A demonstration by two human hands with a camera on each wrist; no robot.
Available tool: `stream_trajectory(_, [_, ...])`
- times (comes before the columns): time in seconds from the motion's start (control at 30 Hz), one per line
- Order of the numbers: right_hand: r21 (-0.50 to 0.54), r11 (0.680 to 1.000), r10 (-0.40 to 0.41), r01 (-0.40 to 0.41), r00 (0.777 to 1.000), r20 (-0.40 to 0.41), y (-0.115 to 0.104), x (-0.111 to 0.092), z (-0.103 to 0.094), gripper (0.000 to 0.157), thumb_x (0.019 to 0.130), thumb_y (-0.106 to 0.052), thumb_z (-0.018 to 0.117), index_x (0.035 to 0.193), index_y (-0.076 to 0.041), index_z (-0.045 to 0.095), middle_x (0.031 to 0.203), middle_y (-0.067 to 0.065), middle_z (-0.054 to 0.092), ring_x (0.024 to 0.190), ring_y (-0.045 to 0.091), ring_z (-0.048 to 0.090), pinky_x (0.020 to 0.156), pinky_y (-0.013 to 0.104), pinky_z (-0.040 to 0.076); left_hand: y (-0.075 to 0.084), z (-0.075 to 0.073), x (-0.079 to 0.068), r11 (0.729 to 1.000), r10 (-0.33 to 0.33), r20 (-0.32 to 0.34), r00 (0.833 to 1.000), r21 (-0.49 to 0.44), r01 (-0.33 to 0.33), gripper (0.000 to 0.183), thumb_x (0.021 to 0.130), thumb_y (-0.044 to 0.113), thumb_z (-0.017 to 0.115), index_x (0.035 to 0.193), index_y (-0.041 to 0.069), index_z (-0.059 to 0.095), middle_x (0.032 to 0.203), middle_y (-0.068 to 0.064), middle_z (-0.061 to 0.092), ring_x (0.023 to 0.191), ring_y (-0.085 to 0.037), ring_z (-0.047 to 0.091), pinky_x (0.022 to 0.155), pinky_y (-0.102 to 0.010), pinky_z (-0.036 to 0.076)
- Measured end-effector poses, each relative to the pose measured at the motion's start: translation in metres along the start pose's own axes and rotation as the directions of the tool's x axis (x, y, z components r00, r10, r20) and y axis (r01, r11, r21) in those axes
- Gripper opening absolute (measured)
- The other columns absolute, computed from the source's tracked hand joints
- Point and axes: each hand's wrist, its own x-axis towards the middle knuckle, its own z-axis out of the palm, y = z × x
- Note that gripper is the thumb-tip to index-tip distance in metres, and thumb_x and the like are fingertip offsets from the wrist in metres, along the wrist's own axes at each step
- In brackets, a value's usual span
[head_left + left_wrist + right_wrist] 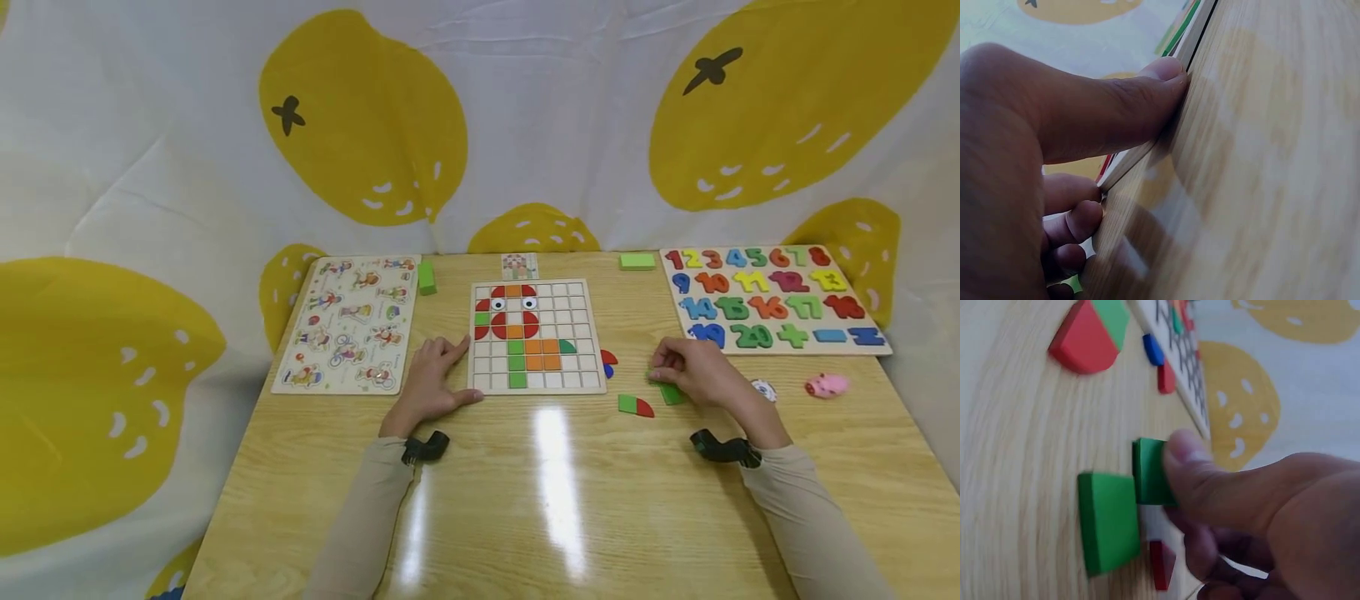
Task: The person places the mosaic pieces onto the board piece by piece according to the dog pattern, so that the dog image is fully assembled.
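My left hand (432, 379) steadies the wooden grid board (570, 385) at its near left corner. The left thumb touches the near edge, and the index finger reaches the left side, spread wide apart. On the grid, red, orange, green and white tiles form a figure with two eye tiles. My right hand (697, 371), to the right of the board, pinches a green square tile (1150, 472) by its edge, just over the table. Beside it lies another green tile (1113, 519). A red piece (1163, 565) shows below the fingers in the right wrist view.
A green and a red tile (645, 407) lie near the board, with red and blue pieces (608, 370) at its right edge. A picture puzzle board (348, 325) stands left, a number board (772, 298) right. A pink pig toy (827, 385) and green blocks (637, 262) are around.
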Motion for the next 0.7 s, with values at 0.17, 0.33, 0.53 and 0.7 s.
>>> stream_trajectory(0.17, [0.206, 0.977, -0.019, 0.046, 0.991, -0.133, -0.013, 0.014, 0.007, 0.019, 0.097, -0.024, 0.064, 0.111, -0.012, 0.066, 0.084, 0.004, 0.063, 0.071, 0.017, 0.054, 0.062, 0.027, 0.042, -0.002, 0.001, 0.001, 1.000, -0.001, -0.007, 1.000, 0.000, 0.001, 0.101, 0.070, 0.065, 0.076, 0.153, 0.021, 0.039, 0.101, 0.001, 0.043, 0.091, -0.018, 0.035, 0.081, -0.035, 0.028])
stream_trajectory(0.33, [0.462, 0.882, -0.018, 0.095, 0.986, -0.168, -0.036, 0.037, 0.031, 0.023, 0.093, -0.024, 0.070, 0.110, -0.008, 0.067, 0.086, 0.011, 0.065, 0.071, 0.021, 0.058, 0.061, 0.024, 0.045, -0.003, 0.001, 0.000, 1.000, 0.002, -0.011, 1.000, -0.006, -0.002, 0.100, 0.070, 0.064, 0.077, 0.152, 0.020, 0.039, 0.102, 0.000, 0.044, 0.090, -0.019, 0.035, 0.081, -0.035, 0.028])
stream_trajectory(0.53, [0.347, 0.931, -0.063, 0.116, 0.985, -0.160, -0.054, 0.053, 0.062, 0.031, 0.079, -0.029, 0.084, 0.103, -0.013, 0.070, 0.086, 0.003, 0.062, 0.073, 0.017, 0.055, 0.063, 0.024, 0.045, -0.001, 0.002, 0.001, 1.000, 0.005, -0.008, 1.000, -0.003, -0.005, 0.100, 0.071, 0.063, 0.077, 0.153, 0.020, 0.039, 0.100, 0.000, 0.043, 0.089, -0.019, 0.034, 0.080, -0.035, 0.028])
stream_trajectory(0.7, [0.226, 0.963, -0.102, 0.143, 0.977, -0.186, -0.058, 0.056, 0.068, 0.032, 0.073, -0.030, 0.088, 0.099, -0.015, 0.075, 0.085, 0.001, 0.058, 0.073, 0.017, 0.048, 0.064, 0.029, 0.039, 0.000, 0.001, 0.001, 1.000, 0.013, -0.016, 1.000, 0.000, -0.013, 0.100, 0.070, 0.064, 0.077, 0.152, 0.020, 0.040, 0.098, 0.000, 0.042, 0.088, -0.019, 0.034, 0.078, -0.035, 0.028])
